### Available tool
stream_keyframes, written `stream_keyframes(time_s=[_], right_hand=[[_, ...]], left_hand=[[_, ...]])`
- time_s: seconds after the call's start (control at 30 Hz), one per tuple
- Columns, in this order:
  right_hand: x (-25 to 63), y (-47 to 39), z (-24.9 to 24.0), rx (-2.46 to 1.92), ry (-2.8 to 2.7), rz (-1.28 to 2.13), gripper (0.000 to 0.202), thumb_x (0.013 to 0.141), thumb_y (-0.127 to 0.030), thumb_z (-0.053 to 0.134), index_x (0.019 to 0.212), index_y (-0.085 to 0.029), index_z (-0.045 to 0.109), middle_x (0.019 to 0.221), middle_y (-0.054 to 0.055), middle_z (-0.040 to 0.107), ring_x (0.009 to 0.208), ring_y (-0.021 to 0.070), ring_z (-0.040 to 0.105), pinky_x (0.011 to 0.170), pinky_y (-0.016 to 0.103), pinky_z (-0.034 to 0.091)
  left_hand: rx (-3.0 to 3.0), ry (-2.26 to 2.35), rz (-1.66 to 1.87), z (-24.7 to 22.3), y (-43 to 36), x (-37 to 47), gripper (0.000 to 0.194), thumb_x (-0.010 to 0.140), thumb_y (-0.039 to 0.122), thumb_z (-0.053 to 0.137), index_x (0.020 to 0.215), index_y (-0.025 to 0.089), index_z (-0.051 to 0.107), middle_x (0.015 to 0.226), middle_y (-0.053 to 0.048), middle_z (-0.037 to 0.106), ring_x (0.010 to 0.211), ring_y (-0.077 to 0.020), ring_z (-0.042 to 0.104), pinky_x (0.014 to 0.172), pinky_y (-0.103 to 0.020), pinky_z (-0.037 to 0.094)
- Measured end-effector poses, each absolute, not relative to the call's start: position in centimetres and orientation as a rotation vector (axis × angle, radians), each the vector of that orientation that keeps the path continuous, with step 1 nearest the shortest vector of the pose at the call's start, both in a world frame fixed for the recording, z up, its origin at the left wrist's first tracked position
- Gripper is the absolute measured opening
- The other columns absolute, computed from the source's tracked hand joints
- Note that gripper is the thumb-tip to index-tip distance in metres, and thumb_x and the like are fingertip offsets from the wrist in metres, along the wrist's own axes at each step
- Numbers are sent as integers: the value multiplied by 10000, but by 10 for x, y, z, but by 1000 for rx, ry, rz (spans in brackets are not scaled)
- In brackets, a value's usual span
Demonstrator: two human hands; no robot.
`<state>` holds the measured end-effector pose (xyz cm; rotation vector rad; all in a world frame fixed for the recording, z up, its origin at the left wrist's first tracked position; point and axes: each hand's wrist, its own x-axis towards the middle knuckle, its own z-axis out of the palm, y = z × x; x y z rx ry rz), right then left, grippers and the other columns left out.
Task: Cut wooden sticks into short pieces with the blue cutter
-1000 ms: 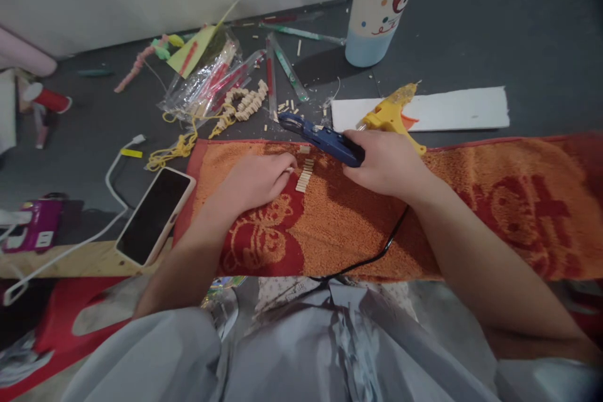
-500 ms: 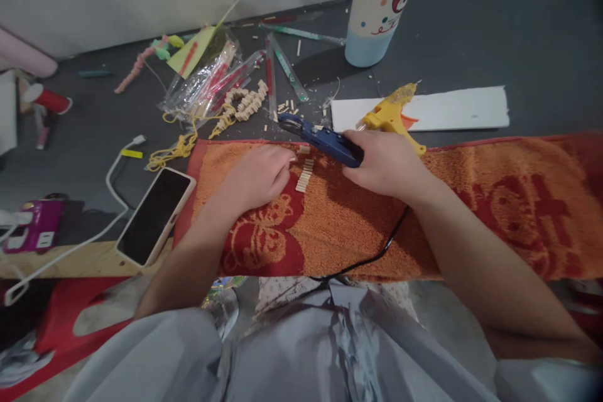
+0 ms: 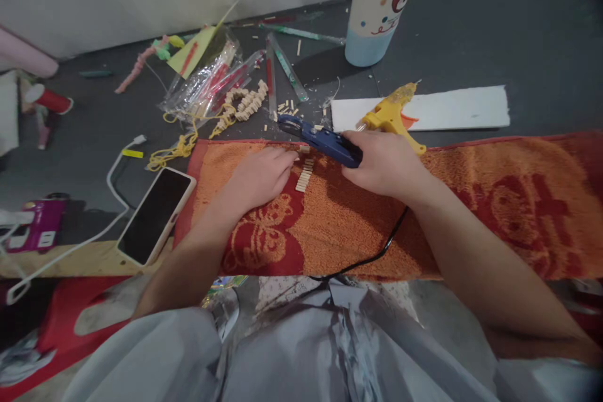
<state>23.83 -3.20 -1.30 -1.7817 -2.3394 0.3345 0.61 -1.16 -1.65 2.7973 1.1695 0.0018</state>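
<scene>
My right hand (image 3: 384, 162) is wrapped round the handle of a dark blue tool (image 3: 330, 143), whose head points up and left over the far edge of the orange and red towel (image 3: 358, 213). My left hand (image 3: 267, 174) rests on the towel, its fingers together and the fingertips beside a small pale stick piece. What the fingertips pinch is too small to make out. A short row of pale stick pieces (image 3: 304, 177) lies on the towel between my hands. Past my right hand, a yellow glue gun (image 3: 391, 114) rests across a white board (image 3: 461, 108).
A tall cup (image 3: 372, 19) stands at the back. Behind the towel lie plastic-wrapped sticks (image 3: 221, 75), a beige beaded piece (image 3: 245, 102) and yellow yarn (image 3: 176, 149). To the left are a phone (image 3: 156, 217), a white cable (image 3: 110, 176) and a red spool (image 3: 49, 99).
The fingers of my left hand have shifted slightly at the small piece. My right hand and the blue tool have hardly moved.
</scene>
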Motion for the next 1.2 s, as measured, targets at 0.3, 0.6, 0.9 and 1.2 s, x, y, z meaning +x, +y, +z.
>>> stream_keyframes(time_s=[0.3, 0.6, 0.9, 1.2], right_hand=[[238, -32, -13, -1774, -2345, 344, 294, 695, -309, 525, 950, -197, 618, 805, 73, 669, 693, 225, 580, 581, 312, 333], [238, -32, -13, -1778, -2339, 344, 307, 691, -308, 525, 961, -199, 623, 781, 65, 664, 682, 220, 577, 579, 310, 327], [238, -32, -14, -1776, -2350, 330, 317, 690, -309, 523, 964, -191, 629, 799, 71, 666, 699, 225, 575, 592, 311, 328], [238, -33, -12, -1776, -2339, 354, 326, 694, -313, 511, 974, -192, 629, 785, 71, 664, 708, 232, 579, 582, 309, 327]], left_hand=[[2751, 1254, -18, -15, -10, 9, 334, 921, 229, 315, 1037, 133, 612, 979, -106, 666, 911, -216, 615, 817, -347, 476], [2717, 1306, -22, -12, -9, 7, 303, 929, 242, 317, 982, 132, 595, 938, -109, 644, 880, -219, 601, 789, -346, 462], [2753, 1293, -8, -13, -8, 4, 225, 904, 226, 368, 945, 126, 565, 907, -98, 600, 875, -222, 565, 782, -342, 456], [2773, 1232, 112, -16, -6, 0, 309, 941, 260, 315, 919, 143, 600, 877, -87, 581, 866, -208, 545, 807, -346, 457]])
